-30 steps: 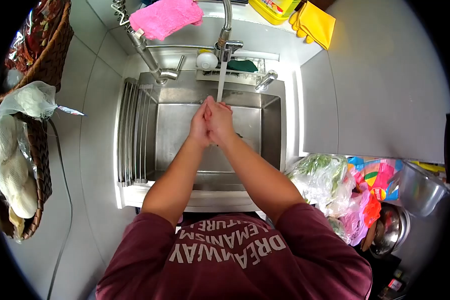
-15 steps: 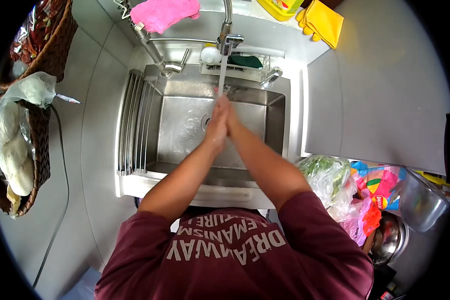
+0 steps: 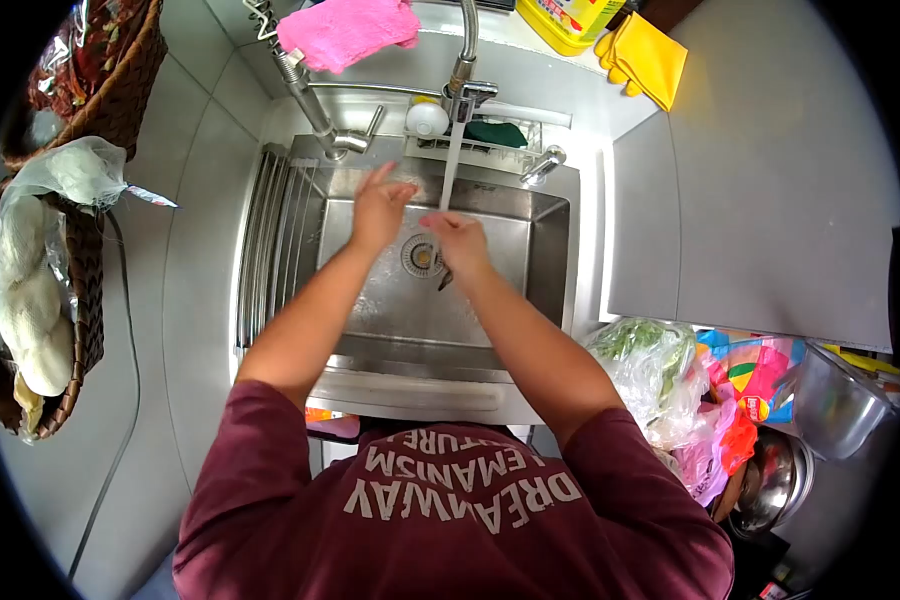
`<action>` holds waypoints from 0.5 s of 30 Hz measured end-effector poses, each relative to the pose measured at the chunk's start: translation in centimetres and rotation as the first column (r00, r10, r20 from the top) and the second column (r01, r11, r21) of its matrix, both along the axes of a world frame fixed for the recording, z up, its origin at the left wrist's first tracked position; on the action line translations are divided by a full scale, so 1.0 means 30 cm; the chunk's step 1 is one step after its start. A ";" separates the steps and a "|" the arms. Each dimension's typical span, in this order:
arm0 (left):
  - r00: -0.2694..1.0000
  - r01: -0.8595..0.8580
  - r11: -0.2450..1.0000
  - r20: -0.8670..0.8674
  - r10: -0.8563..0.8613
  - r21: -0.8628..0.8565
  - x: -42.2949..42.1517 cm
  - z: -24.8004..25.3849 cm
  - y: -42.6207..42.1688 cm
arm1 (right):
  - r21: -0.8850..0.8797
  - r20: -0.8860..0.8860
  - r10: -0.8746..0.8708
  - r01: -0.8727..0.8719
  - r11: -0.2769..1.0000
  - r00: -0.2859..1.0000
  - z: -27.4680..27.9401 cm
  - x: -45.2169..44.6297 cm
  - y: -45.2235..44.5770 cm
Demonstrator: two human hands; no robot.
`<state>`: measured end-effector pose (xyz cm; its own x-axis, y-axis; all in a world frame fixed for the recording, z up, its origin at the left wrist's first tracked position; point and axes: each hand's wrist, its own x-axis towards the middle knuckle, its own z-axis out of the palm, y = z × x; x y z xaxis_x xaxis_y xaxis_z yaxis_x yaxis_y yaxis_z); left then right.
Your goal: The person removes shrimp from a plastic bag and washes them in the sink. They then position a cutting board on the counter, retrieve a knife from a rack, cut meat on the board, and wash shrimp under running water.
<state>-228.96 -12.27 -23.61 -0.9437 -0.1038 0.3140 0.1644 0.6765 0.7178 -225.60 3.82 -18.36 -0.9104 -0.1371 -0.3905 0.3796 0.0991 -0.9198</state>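
Hands apart above a steel sink [image 3: 390, 325], a person in a maroon shirt [image 3: 300, 530] works at a stream of water [image 3: 454, 160] falling from the tap [image 3: 467, 70]. The left hand [image 3: 378, 214], just left of the stream, has its grip loose and empty, fingers spread and pointing to the far side. The right hand [image 3: 460, 242] meets the stream with fingers bent inward, their tips turned left; whether its grip is closed on anything cannot be told.

A small dark object [image 3: 445, 281] shows just below the right hand, near the right edge of the drain [image 3: 422, 256]; what it is, and whether it is held or lies in the sink, is unclear. The right palm is hidden from view, and the top of the tap is cut off, as is the yellow bottle [image 3: 570, 22] at far right. A white cup [image 3: 427, 119] and a green pad [image 3: 496, 133] sit in a wire tray behind the stream, partly hard to make out.

Both forearms reach from the near side over the sink's near edge, elbows wide, angling inward. The left hand extends slightly farther than the right. A rack [image 3: 268, 250] lies across the sink's left side.
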 end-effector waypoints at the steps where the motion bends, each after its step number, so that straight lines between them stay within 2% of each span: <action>1: 0.999 -0.032 0.978 -0.025 0.027 -0.208 -0.016 0.089 -0.029 | -0.033 0.022 -0.064 0.065 0.997 0.998 0.003 -0.018 0.013; 2: 0.997 -0.066 0.911 -0.055 0.048 -0.407 -0.037 0.168 -0.057 | 0.105 0.156 -0.039 0.023 0.994 0.987 0.093 -0.027 0.023; 5: 0.959 0.185 0.748 0.282 0.004 -0.638 -0.163 0.288 -0.122 | 0.342 0.104 0.000 -0.036 0.939 0.995 0.095 -0.046 0.061; 6: 0.966 0.222 0.665 0.252 -0.054 -0.713 -0.191 0.277 -0.141 | 0.346 -0.064 0.047 -0.022 0.938 0.997 0.025 -0.042 0.080; 8: 0.963 0.263 0.478 0.203 -0.175 -0.838 -0.238 0.232 -0.189 | 0.353 -0.386 0.145 0.001 0.936 0.911 -0.169 -0.012 0.136; 9: 0.978 0.179 0.473 0.104 -0.181 -0.863 -0.266 0.199 -0.224 | 0.446 -0.382 0.209 -0.018 0.895 0.900 -0.166 0.012 0.165; 11: 0.977 0.010 0.461 -0.090 -0.194 -0.887 -0.302 0.140 -0.274 | 0.578 -0.308 0.318 -0.089 0.811 0.897 -0.096 0.051 0.219; 12: 0.981 -0.040 0.443 -0.120 -0.155 -0.896 -0.289 0.142 -0.252 | 0.619 -0.243 0.365 -0.146 0.772 0.899 -0.022 0.060 0.237; 15: 0.988 0.122 0.518 0.152 0.015 -0.846 -0.195 0.257 -0.088 | 0.635 0.130 0.507 -0.464 0.617 0.852 0.311 -0.033 0.241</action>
<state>-234.80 -14.92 -15.89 -0.9740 0.2008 0.1052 0.1798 0.9669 -0.1811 -226.58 11.05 -9.02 -0.8063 -0.3114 -0.5028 0.0552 0.8068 -0.5882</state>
